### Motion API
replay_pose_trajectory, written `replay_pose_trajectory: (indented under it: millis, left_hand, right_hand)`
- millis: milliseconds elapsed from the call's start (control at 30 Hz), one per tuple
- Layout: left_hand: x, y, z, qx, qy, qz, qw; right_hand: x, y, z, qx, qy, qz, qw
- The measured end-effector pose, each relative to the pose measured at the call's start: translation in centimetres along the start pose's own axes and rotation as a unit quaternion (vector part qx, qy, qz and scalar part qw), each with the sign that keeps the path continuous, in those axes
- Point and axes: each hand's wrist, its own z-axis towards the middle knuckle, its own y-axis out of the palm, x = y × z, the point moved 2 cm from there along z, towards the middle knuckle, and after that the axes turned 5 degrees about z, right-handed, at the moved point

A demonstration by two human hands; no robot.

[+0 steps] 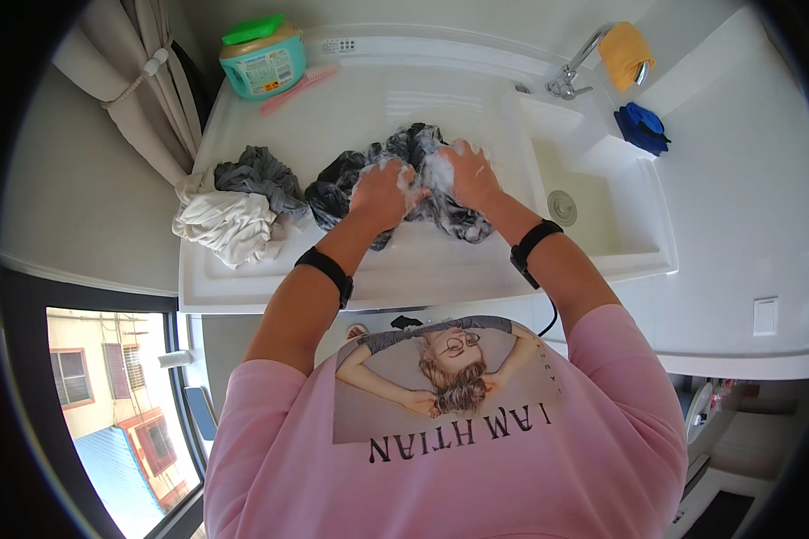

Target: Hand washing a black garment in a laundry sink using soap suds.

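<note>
A wet black garment [333,187], streaked with white suds, lies bunched on the white washing counter [404,286]. My left hand [385,190] is closed on its middle part, with foam over the knuckles and fingers. Just to the right, my right hand [469,176] grips another fold of the same garment, also foamy. The fingertips of both hands are partly hidden by suds and cloth. Left of the garment, a grey cloth [262,176] rests crumpled against a white cloth [228,225].
At the back left stands a teal tub with a green lid [265,65], beside a pink brush [298,90]. A sink basin [593,193] lies to the right. Above it, a yellow cloth [626,56] hangs on the tap [566,83]. A blue cloth [641,128] sits at the basin's right edge.
</note>
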Motion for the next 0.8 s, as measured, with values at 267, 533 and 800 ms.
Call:
replay_pose_trajectory:
  millis: [267, 533, 800]
  left_hand:
    - [-1.5, 0.4, -0.7, 0.015, -0.015, -0.013, 1.000]
    - [-0.2, 0.7, 0.1, 0.039, 0.024, -0.034, 0.998]
    - [-1.3, 0.9, -0.6, 0.047, -0.014, -0.023, 0.999]
  right_hand:
    - [-3.2, -1.7, -6.6, -0.034, -0.090, 0.080, 0.992]
    - [2.2, 0.4, -0.3, 0.094, -0.002, 0.052, 0.994]
    - [-2.4, -1.9, -7.8, 0.041, -0.188, 0.114, 0.975]
